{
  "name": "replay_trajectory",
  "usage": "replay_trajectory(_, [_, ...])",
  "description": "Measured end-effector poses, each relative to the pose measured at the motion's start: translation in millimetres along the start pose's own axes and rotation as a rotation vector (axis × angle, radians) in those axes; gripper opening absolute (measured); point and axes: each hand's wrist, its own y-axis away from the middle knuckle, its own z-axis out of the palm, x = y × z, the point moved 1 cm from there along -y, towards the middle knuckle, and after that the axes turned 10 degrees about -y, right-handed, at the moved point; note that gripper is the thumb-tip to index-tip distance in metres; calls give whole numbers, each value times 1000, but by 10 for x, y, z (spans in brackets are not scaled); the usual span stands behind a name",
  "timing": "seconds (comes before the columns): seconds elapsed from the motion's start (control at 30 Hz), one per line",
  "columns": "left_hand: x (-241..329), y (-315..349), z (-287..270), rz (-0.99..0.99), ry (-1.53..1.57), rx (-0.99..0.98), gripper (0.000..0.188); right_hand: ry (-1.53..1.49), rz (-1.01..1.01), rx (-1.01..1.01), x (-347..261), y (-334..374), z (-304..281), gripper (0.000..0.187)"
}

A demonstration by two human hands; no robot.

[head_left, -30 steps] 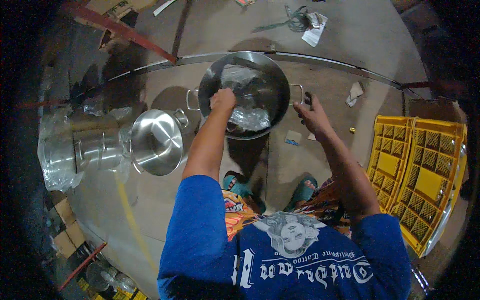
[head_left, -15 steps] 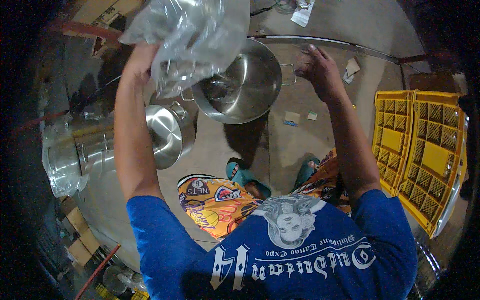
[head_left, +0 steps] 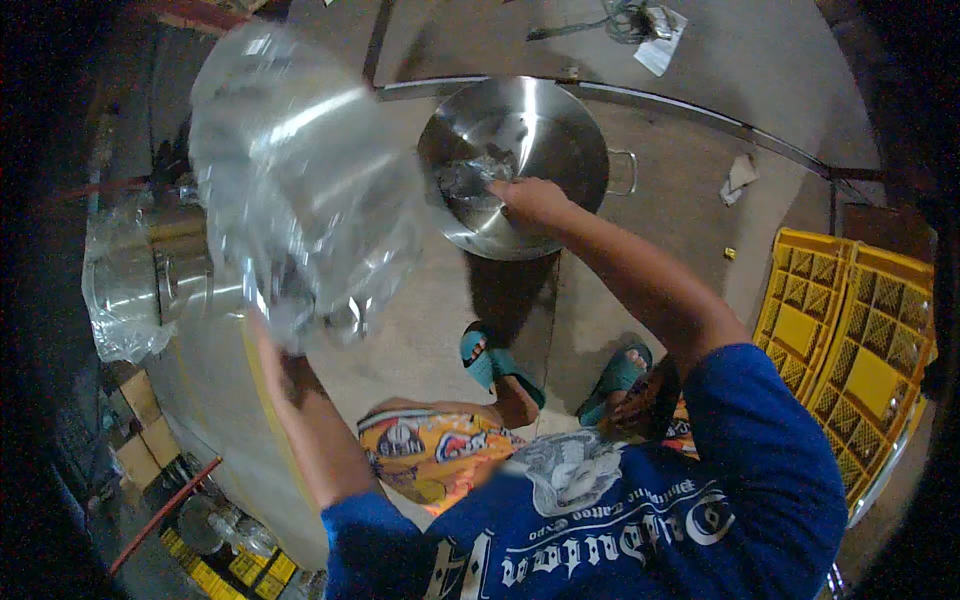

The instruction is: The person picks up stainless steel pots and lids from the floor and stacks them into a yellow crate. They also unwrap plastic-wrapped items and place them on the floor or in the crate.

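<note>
A large, crumpled clear plastic bag (head_left: pixel 300 170) hangs from my left hand (head_left: pixel 285 345), which is closed on its lower end and partly hidden by the film. A wide stainless steel pot (head_left: pixel 560 130) with loop handles stands on the floor ahead of me, its mouth facing up toward me. My right hand (head_left: pixel 538 205) reaches over the near rim into this pot. Its fingers are closed at a wad of crumpled clear plastic (head_left: pixel 465 178) inside.
To the left, shiny metal pots (head_left: pixel 185 275) lie wrapped in plastic. Yellow plastic crates (head_left: pixel 850 340) stand at the right. Cardboard pieces (head_left: pixel 145 440) and a red bar (head_left: pixel 165 515) are at lower left. Paper scraps (head_left: pixel 740 178) and a tangled cord (head_left: pixel 625 20) lie on the floor beyond.
My left hand has drawn the plastic bag away from the pot, left and toward me. My right hand has moved from beside the handle into the pot. The bag now covers the second pot's place.
</note>
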Motion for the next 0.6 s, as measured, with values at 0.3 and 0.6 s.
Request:
replay_trajectory(0.3, [-1100,1387,-646,-358,-109,145,37,90,168,-107,361,-1085,859,40])
replay_trajectory(0.6, [-910,1279,-345,-434,-182,63,36,-1326,13,5,346,-197,-533,41])
